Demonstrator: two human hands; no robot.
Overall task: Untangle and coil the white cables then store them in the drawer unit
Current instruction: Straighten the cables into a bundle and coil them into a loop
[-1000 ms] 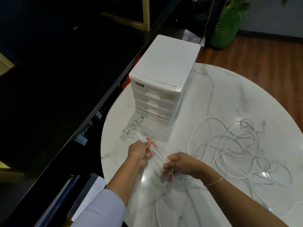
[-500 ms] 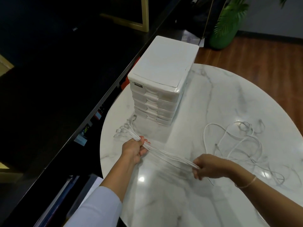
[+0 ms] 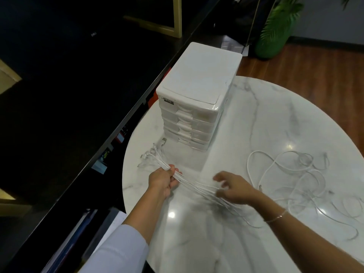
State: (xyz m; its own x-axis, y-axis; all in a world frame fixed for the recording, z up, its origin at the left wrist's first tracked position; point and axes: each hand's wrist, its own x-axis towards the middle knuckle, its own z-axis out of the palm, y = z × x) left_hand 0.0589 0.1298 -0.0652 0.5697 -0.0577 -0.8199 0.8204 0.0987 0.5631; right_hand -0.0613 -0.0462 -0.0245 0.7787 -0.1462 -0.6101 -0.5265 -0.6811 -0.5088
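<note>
Near the white plastic drawer unit (image 3: 194, 107), the left hand (image 3: 164, 179) grips the thin white cables (image 3: 197, 187) while the blurred right hand (image 3: 235, 189), fingers loosely spread, combs them.

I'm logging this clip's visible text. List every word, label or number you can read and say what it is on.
"ROBOX", as best it reads, blurred: dark label on the top front corner of the white drawer unit.
Small pale mark on the black panel at upper left: too small to read.
Coloured items under the black counter edge: print too blurred to read.
</note>
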